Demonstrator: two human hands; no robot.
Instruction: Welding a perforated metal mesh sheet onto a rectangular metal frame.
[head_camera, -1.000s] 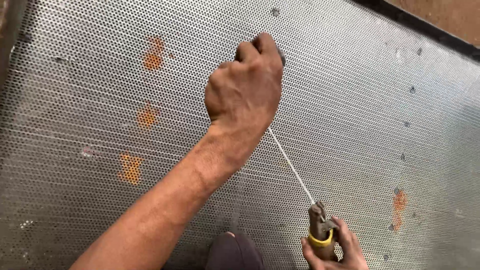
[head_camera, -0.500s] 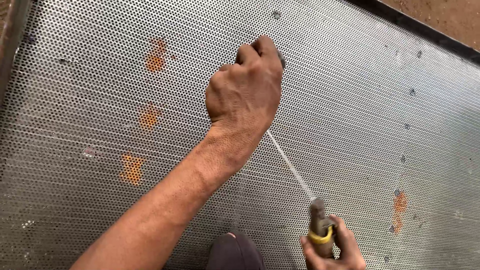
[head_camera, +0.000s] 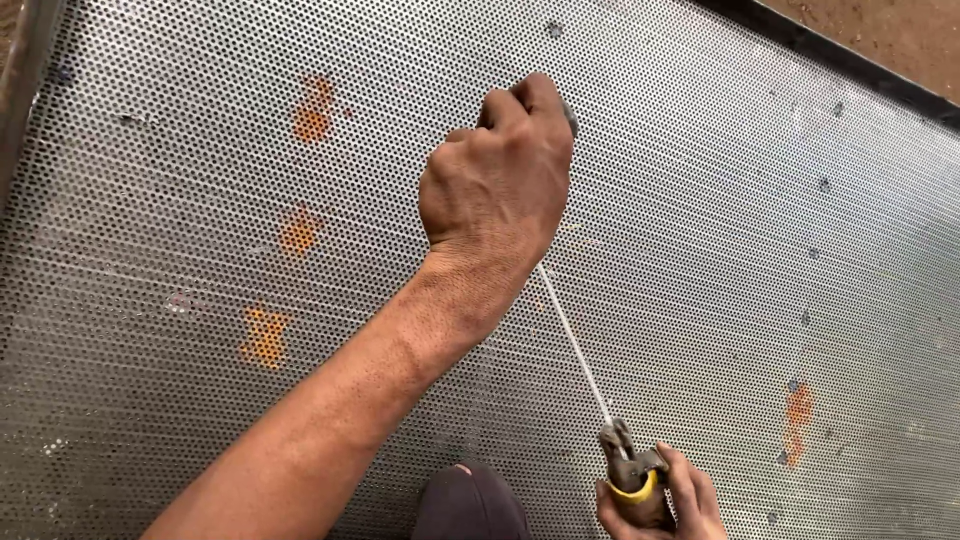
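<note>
A perforated metal sheet (head_camera: 300, 380) fills the view, grey, with orange rust patches at 9 to 10 o'clock and another at 4 o'clock. A dark frame edge (head_camera: 830, 55) runs along the 1 o'clock corner, with bare earth beyond it.

The left hand (head_camera: 497, 180) sits near the centre, slightly toward 12 o'clock, closed in a fist with the knuckles against the sheet. The fist hides what it pinches; the thin white rod (head_camera: 575, 340) disappears under it, so the rod tip is judged to lie there. The rod runs straight from the fist toward 5 o'clock.

The right hand (head_camera: 660, 500), at the 5 o'clock edge, is wrapped around an electrode holder (head_camera: 630, 475) with a yellow collar. The holder's clamp is narrow, shut on the lower end of the rod.

A dark cap (head_camera: 470, 505) shows at 6 o'clock.

For good execution, judged from this position: keep the rod straight between both hands, keep the fist braced on the sheet for steadiness, and hold the holder firmly so the rod does not twist in the clamp.
</note>
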